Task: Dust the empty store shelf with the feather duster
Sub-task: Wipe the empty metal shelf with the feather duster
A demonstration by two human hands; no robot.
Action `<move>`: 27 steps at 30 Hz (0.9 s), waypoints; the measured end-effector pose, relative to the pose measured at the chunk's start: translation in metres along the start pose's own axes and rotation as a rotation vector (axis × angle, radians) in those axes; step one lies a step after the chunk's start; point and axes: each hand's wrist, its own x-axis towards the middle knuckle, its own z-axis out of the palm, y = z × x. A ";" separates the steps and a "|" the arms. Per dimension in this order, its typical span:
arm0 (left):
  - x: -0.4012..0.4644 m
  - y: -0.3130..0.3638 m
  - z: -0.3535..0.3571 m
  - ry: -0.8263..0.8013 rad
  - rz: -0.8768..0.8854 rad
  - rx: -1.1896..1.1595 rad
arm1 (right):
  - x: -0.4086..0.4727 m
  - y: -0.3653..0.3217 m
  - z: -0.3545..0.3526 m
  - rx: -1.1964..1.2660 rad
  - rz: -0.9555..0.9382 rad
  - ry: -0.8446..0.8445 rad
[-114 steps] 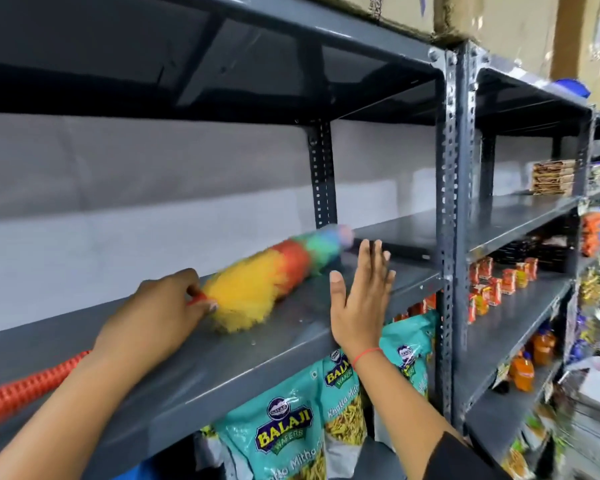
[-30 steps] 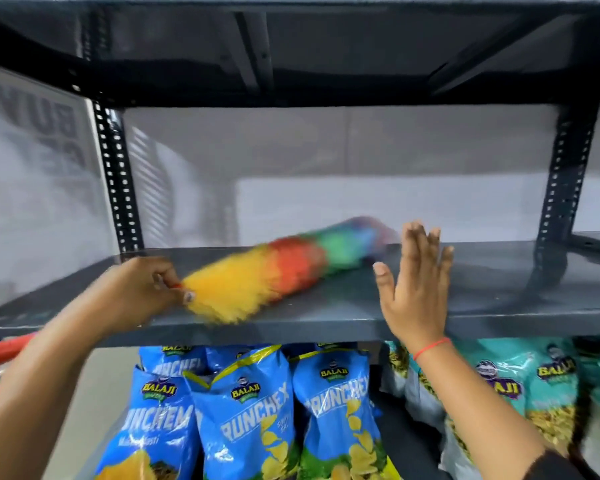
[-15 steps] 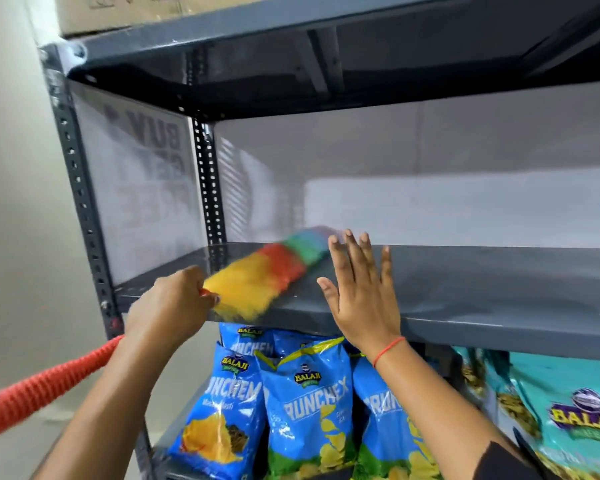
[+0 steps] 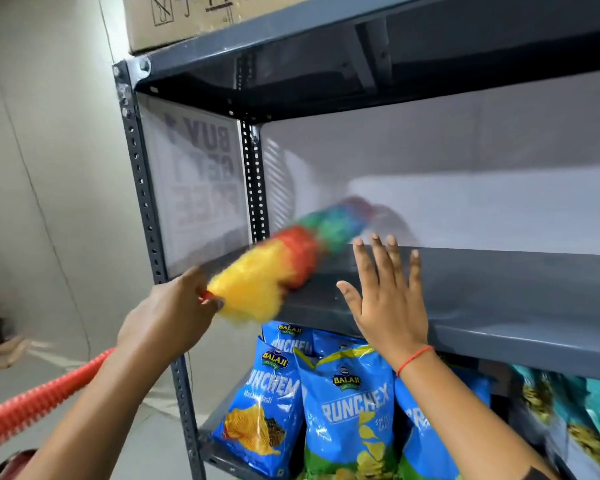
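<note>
The feather duster [image 4: 284, 261] has a yellow, red, green and blue fluffy head and a ribbed orange handle that runs down to the lower left. Its head lies blurred across the left end of the empty grey shelf [image 4: 499, 299], the tip near the back panel. My left hand [image 4: 168, 317] grips the handle just below the yellow fluff, in front of the shelf's left corner. My right hand [image 4: 385, 299] is flat with fingers spread, its palm against the shelf's front edge, just right of the duster.
A perforated grey upright [image 4: 142, 202] marks the rack's left end, with a white side panel behind it. A cardboard box [image 4: 187, 19] sits on the top shelf. Blue snack bags [image 4: 347, 410] and teal bags [image 4: 589, 427] fill the shelf below.
Over the frames the duster and both hands have travelled leftwards along the shelf to its left end. The duster head now overhangs the front left corner, still blurred from sweeping.
</note>
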 end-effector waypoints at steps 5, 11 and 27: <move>0.008 -0.020 0.000 0.036 -0.078 0.125 | 0.000 0.001 -0.001 0.008 -0.001 0.004; 0.006 -0.039 0.001 -0.016 -0.095 -0.010 | -0.001 0.000 -0.001 0.009 0.011 -0.003; 0.025 -0.077 -0.005 0.101 -0.181 0.073 | 0.001 -0.003 -0.005 0.016 0.042 -0.027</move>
